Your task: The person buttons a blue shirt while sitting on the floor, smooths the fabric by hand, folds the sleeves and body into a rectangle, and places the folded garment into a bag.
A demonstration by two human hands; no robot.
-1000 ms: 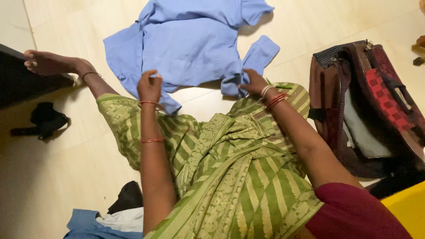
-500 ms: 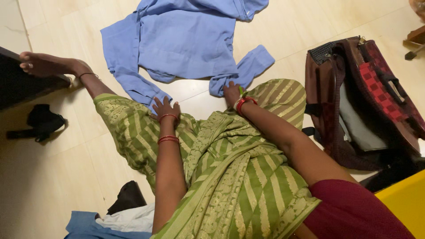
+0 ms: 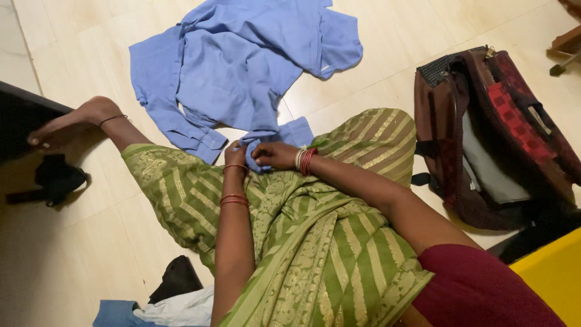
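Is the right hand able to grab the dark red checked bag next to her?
Probably yes: the right hand pinches the blue shirt, but bare floor lies between it and the dark red checked bag.

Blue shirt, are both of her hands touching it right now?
Touching. The head view shows the left hand and right hand both gripping the near edge of the blue shirt.

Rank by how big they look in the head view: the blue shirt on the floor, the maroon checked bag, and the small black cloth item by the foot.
1. Light blue cotton shirt, spread widest.
2. Maroon checked fabric bag, nearly as large, partly cut off at the frame edge, so this order is unsure.
3. Small black cloth item, clearly smallest.
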